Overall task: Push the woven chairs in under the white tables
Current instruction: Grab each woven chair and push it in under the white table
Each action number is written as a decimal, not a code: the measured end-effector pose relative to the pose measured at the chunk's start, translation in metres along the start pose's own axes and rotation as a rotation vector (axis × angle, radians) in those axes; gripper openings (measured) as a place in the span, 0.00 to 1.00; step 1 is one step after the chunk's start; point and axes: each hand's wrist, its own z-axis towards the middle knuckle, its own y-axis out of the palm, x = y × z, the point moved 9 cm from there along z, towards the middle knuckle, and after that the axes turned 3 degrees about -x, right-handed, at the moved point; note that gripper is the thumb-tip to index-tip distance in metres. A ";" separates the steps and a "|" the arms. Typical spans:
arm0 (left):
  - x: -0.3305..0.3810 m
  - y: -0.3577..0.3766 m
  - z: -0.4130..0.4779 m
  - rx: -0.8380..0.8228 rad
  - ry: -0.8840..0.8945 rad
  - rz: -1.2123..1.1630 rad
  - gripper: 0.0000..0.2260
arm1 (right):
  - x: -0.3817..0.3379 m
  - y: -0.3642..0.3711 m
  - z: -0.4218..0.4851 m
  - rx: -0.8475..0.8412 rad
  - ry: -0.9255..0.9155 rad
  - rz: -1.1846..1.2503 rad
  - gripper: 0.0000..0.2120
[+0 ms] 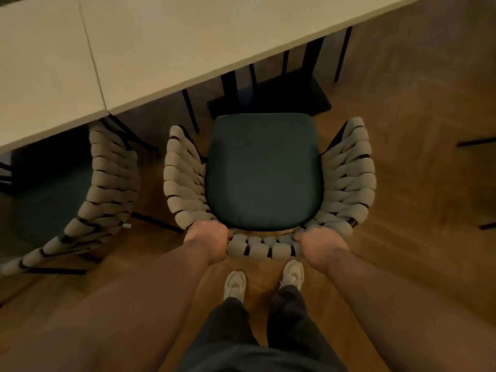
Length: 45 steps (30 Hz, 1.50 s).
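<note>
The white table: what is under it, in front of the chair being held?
Under the white table show thin black legs, a dark flat base and wooden floor. The tabletop covers everything further in.

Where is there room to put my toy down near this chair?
The green seat cushion is bare, and so is the white tabletop. The wood floor right of the chair is open. It's crowded between the two woven chairs and under the table.

Bare floor (402, 103) lies right of the woven chair (264, 170); a second chair (107, 183) crowds its left.
</note>
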 end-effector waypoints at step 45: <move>0.165 -0.083 0.107 -0.153 -0.132 -0.631 0.25 | 0.276 -0.101 0.137 0.357 0.362 0.931 0.41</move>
